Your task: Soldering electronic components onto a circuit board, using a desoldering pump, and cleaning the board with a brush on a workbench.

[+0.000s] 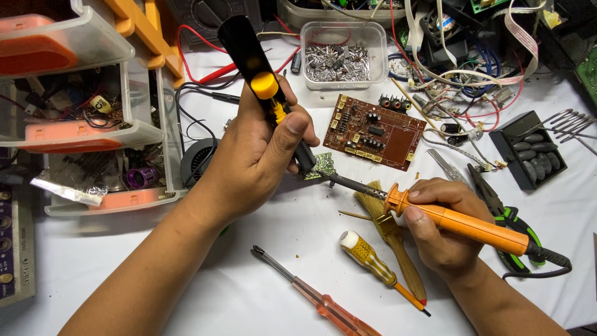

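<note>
The small green circuit board [321, 167] lies on the white table [261, 292], and both tools meet over it. The left hand [258, 155] is clenched around a black desoldering pump with a yellow plunger button [258, 78], thumb pressed along the barrel, nozzle angled down onto the small board's left edge, a hold that looks meant to keep the button within reach. The right hand [435, 224] grasps the orange-handled soldering iron [460, 223] like a pen, low and nearly flat, so that its dark metal tip reaches the small board from the right; its cord trails off right.

Counting outward from that small board: one larger brown circuit board [373, 132] just behind and right of it; one clear plastic tub of metal parts [341, 56] further behind; two screwdrivers in front, one yellow-handled [373, 261], one with a clear red handle [317, 302]; one wooden-handled brush [392, 239] in front and right, beneath the iron; one pair of green-gripped pliers [507, 218] well right; one stack of clear drawers with orange fronts [81, 124] far left.
</note>
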